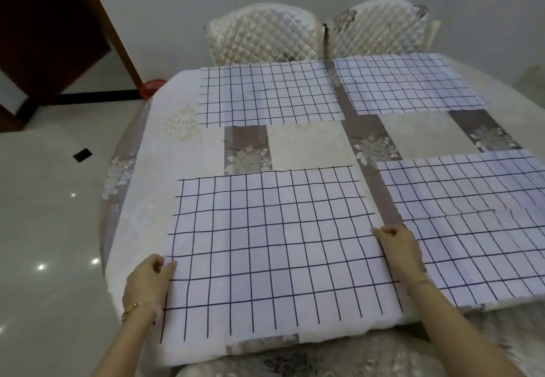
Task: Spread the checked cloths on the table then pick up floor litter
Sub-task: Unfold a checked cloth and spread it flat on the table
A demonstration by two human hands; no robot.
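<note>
near-left cloth (265, 247) flat on counter (141, 170), hangs over front edge | left hand (147, 279) grip pinches its left edge, right hand (398, 244) grip pinches right edge, likely pulling it taut to square it | three more cloths laid in grid | floor litter: not started

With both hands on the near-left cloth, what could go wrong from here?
The near-left checked cloth overhangs the table's near edge; a tug from the left hand or right hand may slide it off. The right hand sits beside the near-right checked cloth and may drag it askew.
</note>
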